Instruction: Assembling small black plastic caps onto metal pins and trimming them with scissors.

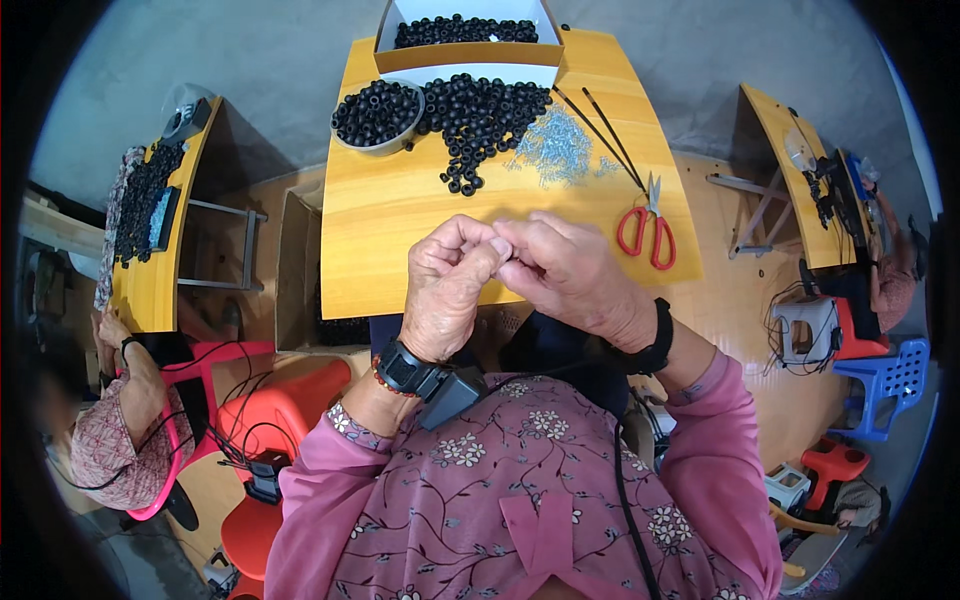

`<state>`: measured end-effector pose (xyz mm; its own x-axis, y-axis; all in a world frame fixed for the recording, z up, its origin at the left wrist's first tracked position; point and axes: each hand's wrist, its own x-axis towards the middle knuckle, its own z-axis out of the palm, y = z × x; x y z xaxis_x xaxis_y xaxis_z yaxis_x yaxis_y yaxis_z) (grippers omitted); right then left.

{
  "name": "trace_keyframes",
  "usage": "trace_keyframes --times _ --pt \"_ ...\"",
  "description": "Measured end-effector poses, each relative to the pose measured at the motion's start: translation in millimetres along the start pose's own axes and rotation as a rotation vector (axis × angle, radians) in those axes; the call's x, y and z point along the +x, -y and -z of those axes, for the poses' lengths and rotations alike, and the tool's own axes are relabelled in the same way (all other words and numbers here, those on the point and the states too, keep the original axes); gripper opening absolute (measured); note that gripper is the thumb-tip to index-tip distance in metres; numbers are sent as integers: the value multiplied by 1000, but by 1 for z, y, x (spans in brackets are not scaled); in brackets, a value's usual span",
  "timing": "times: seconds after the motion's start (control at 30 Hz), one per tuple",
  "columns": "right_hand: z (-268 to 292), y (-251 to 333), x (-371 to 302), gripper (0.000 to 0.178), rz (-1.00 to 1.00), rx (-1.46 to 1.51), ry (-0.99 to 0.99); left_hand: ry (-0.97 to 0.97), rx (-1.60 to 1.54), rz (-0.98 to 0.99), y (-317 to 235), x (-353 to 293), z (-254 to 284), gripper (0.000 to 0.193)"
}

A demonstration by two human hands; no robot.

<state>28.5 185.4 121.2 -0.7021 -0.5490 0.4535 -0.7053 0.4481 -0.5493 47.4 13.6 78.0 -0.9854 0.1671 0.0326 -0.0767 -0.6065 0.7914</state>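
Observation:
My left hand and my right hand meet over the near edge of the wooden table. Fingers and thumbs are pinched together, tip to tip. Between them is a tiny dark spot, too small and covered to name. Ahead of my hands lies a heap of black round pieces with holes, trailing toward me. Beside it spreads a pile of small pale-blue pieces. Scissors with red handles lie to the right of my right hand. Two thin dark sticks lie beyond the scissors.
A tub full of black pieces stands at the table's left, and a box of them at the back. A cardboard carton sits on the floor at left. People work at side tables, left and right. A cable hangs over my clothing.

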Motion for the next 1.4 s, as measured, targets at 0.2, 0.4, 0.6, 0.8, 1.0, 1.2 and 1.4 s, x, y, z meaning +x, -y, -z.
trace_keyframes --times 0.2,0.4,0.6,0.8,1.0,1.2,1.4 --pt "-7 -2 -1 27 -48 16 12 -52 53 -13 3 -3 5 4" --pt "10 3 13 22 22 -157 235 -69 194 -15 1 -5 10 5" --pt "4 0 13 20 19 -96 218 -49 177 70 0 -7 16 10" --pt "1 0 16 20 15 -89 253 -50 283 -16 -4 -6 15 10" --pt "-2 0 15 21 35 -111 267 -87 332 -36 -6 -10 8 9" --pt "-11 -6 9 23 25 -64 166 -61 375 -30 -4 -8 11 10" --pt "11 -8 18 21 76 -100 190 21 97 119 -8 -1 11 12"
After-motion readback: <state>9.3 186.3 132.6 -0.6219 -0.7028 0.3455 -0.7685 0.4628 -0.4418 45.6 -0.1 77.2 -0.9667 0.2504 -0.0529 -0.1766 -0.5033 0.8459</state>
